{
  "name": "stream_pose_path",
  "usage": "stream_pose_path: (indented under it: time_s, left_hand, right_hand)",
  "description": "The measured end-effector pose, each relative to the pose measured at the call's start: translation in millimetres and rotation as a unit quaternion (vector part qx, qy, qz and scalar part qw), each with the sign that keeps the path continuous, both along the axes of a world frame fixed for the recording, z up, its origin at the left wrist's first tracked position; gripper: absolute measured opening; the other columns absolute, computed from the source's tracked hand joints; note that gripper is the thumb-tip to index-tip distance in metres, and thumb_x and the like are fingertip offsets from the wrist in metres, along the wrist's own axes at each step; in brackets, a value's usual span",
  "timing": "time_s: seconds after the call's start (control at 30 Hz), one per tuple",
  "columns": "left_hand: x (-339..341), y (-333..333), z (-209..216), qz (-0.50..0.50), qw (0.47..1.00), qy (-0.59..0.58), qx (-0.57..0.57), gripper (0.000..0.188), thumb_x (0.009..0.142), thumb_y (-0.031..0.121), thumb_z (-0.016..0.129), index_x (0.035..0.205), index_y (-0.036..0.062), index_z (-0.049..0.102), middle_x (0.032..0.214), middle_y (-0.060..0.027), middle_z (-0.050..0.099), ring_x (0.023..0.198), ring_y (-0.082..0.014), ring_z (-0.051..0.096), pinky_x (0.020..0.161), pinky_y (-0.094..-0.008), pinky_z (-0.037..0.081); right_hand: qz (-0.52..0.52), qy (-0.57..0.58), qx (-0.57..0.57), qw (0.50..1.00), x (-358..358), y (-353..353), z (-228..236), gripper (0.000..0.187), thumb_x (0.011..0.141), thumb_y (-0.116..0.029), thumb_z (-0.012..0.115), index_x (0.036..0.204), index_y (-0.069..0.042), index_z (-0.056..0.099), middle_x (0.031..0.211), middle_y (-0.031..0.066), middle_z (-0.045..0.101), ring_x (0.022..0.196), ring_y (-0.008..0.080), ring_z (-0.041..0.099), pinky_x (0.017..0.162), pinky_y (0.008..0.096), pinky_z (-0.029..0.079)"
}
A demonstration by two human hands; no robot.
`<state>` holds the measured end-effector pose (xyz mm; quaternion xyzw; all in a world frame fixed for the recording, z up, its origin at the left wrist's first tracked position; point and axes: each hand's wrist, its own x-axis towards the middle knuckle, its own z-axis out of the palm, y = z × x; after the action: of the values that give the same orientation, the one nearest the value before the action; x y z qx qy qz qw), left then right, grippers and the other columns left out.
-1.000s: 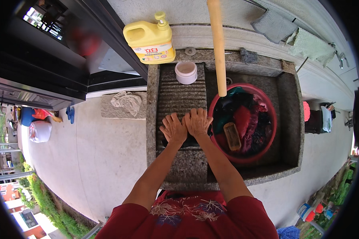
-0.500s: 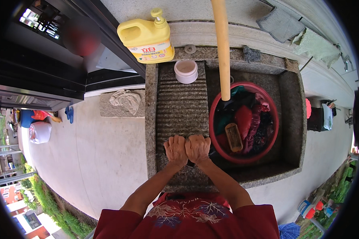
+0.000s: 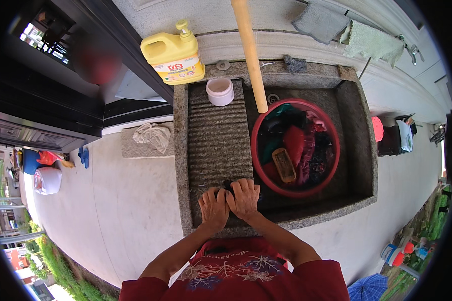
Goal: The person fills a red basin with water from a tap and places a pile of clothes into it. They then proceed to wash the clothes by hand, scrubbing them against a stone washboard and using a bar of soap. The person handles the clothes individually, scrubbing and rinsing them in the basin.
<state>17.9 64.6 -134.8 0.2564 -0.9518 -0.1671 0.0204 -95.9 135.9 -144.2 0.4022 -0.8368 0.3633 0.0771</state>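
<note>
Both my hands press side by side on the near end of a ridged stone washboard [image 3: 218, 145]. My left hand [image 3: 214, 208] has its fingers curled down. My right hand [image 3: 243, 198] is bent over beside it, thumbs close together. Under them is a dark cloth [image 3: 229, 184], of which only small bits show past the fingers. To the right, a red basin [image 3: 256, 150] stands in the stone sink [image 3: 356, 140], holding wet clothes [image 3: 294, 140] in dark, green and red colours. A brown oblong scrub brush [image 3: 284, 165] lies on the clothes.
A white round tub [image 3: 220, 92] sits at the washboard's far end. Behind it stands a yellow pump jug [image 3: 174, 57]. A wooden pole [image 3: 250, 55] reaches over the sink toward the basin. Grey rags [image 3: 320, 23] hang at the wall near a tap [image 3: 415, 52].
My hands have slid nearer to me along the washboard, with the dark cloth under them. The whole view has shifted a little; the basin, brush and tub stay put.
</note>
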Motion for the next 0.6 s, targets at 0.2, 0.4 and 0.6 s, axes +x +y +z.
stream_pose_path:
  time_s: [0.2,0.4,0.6]
  left_hand:
    - [-79.6,-48.1,-5.9,0.049,0.989,-0.133,0.044,0.03,0.097,0.036,0.045,0.108,0.0091,0.051,0.103,-0.0156,0.052,0.097,-0.0321,0.05,0.078,-0.0511,0.042]
    - [-79.7,-99.1,-18.9,0.176,0.919,-0.192,0.296,0.067,0.094,0.062,0.023,0.125,0.007,0.046,0.106,-0.0205,0.057,0.097,-0.0386,0.057,0.084,-0.0508,0.045]
    - [-49.0,-63.7,10.4,0.164,0.917,0.032,0.362,0.1,0.074,0.074,0.056,0.143,0.0104,0.02,0.134,-0.0216,0.026,0.124,-0.0396,0.032,0.101,-0.0507,0.032]
  right_hand:
    - [-0.041,-0.159,0.113,0.98,-66.7,-50.1,-24.9,0.016,0.084,-0.027,0.055,0.08,-0.011,0.052,0.074,0.007,0.051,0.074,0.0264,0.052,0.063,0.0393,0.038]
    - [-0.124,0.046,0.02,0.991,-72.9,-37.0,5.9,0.035,0.078,-0.03,0.064,0.106,-0.011,0.054,0.102,0.0129,0.053,0.094,0.0302,0.052,0.071,0.0457,0.042]
    - [-0.204,-0.029,0.32,0.925,-114.5,85.9,-36.5,0.07,0.067,-0.022,0.071,0.131,-0.016,0.042,0.117,0.0133,0.047,0.111,0.0322,0.047,0.08,0.0511,0.043]
